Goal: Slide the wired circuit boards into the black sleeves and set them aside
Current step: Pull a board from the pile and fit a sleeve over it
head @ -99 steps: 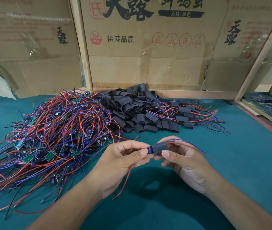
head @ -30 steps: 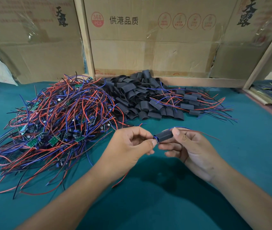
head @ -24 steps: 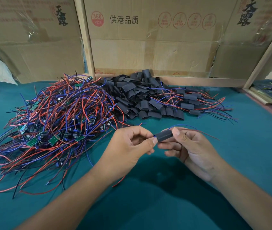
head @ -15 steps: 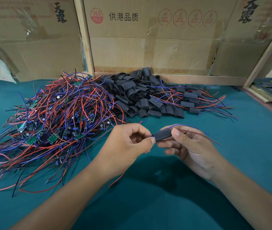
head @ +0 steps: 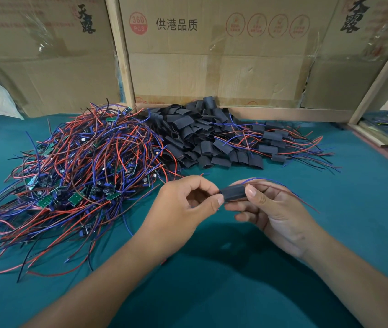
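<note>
Two hands meet over the green table point(head: 235, 292): the right hand point(head: 276, 214) pinches the black sleeve point(head: 233, 194) between thumb and fingers, the left hand point(head: 183, 209) pinches at its near end, the board hidden inside. The sleeve looks light, soft and easily flattened, the wires point(head: 283, 188) trailing right limp. Best held by the sleeve's flat sides, never tugged by the wires.

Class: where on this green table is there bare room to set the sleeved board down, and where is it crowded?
Bare cloth lies right of the right hand, below the finished pieces. Crowded: wire tangle at left, sleeve pile behind.
</note>
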Demonstrator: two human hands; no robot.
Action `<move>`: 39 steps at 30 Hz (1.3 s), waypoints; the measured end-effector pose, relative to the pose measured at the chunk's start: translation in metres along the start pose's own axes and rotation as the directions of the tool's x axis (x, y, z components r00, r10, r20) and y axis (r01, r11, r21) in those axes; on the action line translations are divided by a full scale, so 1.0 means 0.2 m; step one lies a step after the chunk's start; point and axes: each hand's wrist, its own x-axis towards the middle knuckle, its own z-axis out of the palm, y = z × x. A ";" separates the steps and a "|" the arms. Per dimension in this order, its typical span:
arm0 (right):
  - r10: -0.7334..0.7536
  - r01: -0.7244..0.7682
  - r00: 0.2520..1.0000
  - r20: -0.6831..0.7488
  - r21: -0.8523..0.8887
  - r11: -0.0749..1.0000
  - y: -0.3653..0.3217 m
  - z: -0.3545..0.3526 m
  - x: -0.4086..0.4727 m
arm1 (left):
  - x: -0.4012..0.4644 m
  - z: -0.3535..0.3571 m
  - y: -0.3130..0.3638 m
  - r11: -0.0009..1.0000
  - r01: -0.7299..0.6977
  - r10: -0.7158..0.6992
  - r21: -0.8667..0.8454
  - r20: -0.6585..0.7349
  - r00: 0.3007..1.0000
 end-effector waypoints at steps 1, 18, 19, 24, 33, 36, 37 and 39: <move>0.001 -0.001 1.000 -0.002 0.001 1.000 0.00 0.00 0.00 | 0.00 0.00 0.00 0.999 0.006 -0.006 -0.048 0.004 1.000; -0.011 0.013 0.999 0.045 -0.043 0.999 0.00 -0.01 0.00 | 0.01 0.01 0.00 0.812 0.288 -0.257 -0.507 0.133 0.957; -0.007 0.010 0.998 0.058 -0.048 0.999 -0.01 -0.01 0.00 | 0.00 0.01 0.00 0.791 0.326 -0.273 -0.517 0.179 0.945; 0.004 0.000 0.999 0.049 -0.073 0.997 -0.01 -0.01 -0.01 | 0.00 0.01 -0.01 0.777 0.361 -0.283 -0.515 0.226 0.932; 0.000 -0.008 0.993 -0.114 -0.072 0.997 0.01 -0.01 0.01 | 0.00 0.01 -0.02 0.896 0.233 -0.194 -0.379 0.139 0.971; -0.045 0.030 0.992 -0.117 -0.125 0.992 0.01 -0.01 0.01 | 0.00 0.00 -0.02 0.859 0.290 -0.231 -0.423 0.187 0.955; -0.061 0.044 0.991 -0.121 -0.138 0.989 0.01 -0.01 0.01 | 0.00 0.00 -0.01 0.826 0.331 -0.254 -0.456 0.223 0.941; -0.097 0.075 0.987 -0.125 -0.175 0.982 0.01 -0.01 0.01 | 0.00 0.00 0.00 0.755 0.415 -0.301 -0.509 0.293 0.907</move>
